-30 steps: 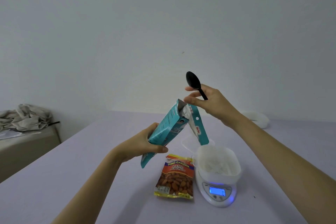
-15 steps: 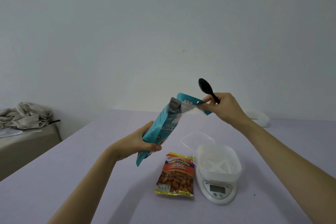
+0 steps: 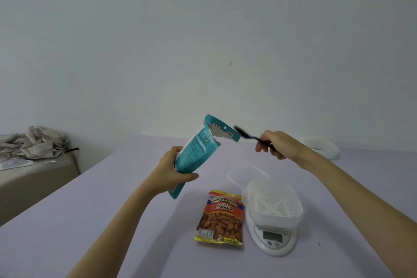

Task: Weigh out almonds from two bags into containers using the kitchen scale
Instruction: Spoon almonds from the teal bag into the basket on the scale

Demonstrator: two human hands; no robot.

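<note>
Teal almond bag [image 3: 195, 156] tilted in left hand [image 3: 173, 171] grip may spill short of container [image 3: 295, 214], 5 o'clock; right hand [image 3: 277, 144] pinches probable spoon [image 3: 246, 134]

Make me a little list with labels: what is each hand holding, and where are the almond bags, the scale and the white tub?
Left hand: grips the teal bag, held up and tilted, top open
Right hand: holds the black spoon, beside the bag's top
Orange almond bag: lies flat on the table, beside the scale
Scale: on the table, white tub on top
White tub: no almonds visible inside
</note>
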